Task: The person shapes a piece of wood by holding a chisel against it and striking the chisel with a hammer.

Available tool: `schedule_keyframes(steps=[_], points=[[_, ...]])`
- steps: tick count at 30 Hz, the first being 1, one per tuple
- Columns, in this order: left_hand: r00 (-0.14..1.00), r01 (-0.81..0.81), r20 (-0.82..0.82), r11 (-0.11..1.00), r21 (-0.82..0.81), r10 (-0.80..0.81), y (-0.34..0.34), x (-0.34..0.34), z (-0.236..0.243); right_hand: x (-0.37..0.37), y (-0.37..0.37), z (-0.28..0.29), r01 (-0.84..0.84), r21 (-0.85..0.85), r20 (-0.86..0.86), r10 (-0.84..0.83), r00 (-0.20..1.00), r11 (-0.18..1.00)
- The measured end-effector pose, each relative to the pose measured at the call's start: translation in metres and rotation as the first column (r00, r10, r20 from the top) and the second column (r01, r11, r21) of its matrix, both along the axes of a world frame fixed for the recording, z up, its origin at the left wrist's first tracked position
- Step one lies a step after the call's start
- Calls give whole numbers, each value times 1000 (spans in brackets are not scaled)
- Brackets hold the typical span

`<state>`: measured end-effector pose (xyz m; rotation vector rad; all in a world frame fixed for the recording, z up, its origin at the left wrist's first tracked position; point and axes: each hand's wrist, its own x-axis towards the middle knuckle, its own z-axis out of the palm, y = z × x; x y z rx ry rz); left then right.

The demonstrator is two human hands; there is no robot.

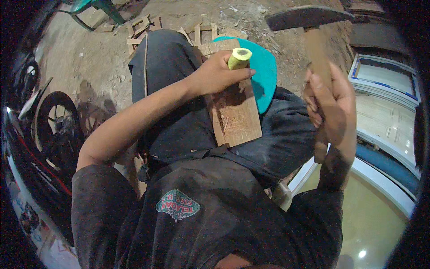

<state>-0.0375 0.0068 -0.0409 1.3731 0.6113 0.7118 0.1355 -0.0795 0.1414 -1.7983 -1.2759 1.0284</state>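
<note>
Gripping a hammer in my right hand, fingers curled round its wooden handle, butt sticking out below my fist; dark metal head is up at top right, well apart from the block; my left hand is clenched around a yellow-handled tool, its worn top end with a dark centre pointing up at the camera; lower part of that tool is hidden, can't tell if its tip touches wood; wooden block lies lengthwise on my lap, between my thighs, under and just below the left hand; rough recess with torn fibres cut in its face, near end intact; turquoise rounded piece sits just beyond and right of the block; dark trousers and dark shirt on me; wood scraps on dirt ground ahead; green chair at top left; motorcycle along the left side; white-framed panels at right.
</note>
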Motion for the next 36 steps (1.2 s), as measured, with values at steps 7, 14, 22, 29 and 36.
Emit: schedule_keyframes(steps=[7, 14, 22, 29, 36], points=[[992, 115, 59, 993, -32, -113, 0, 2, 1, 19, -4, -34, -132, 55, 182, 121, 976, 990], [998, 47, 29, 999, 24, -47, -1, 0, 2, 22, -1, -9, 49, 220, -276, 14, 961, 974], [1000, 13, -4, 1000, -23, -13, 1, 2, -2, 15, 7, -13, -102, -21, 87, 104, 991, 995], [996, -84, 8, 996, -2, 84, 2, 15, -12, 32, 17, -51, -336, 81, 554, 238, 798, 939], [989, -140, -49, 989, -53, 138, 2, 22, -2, 39, 30, -44, -213, 314, 164, 168, 972, 925]])
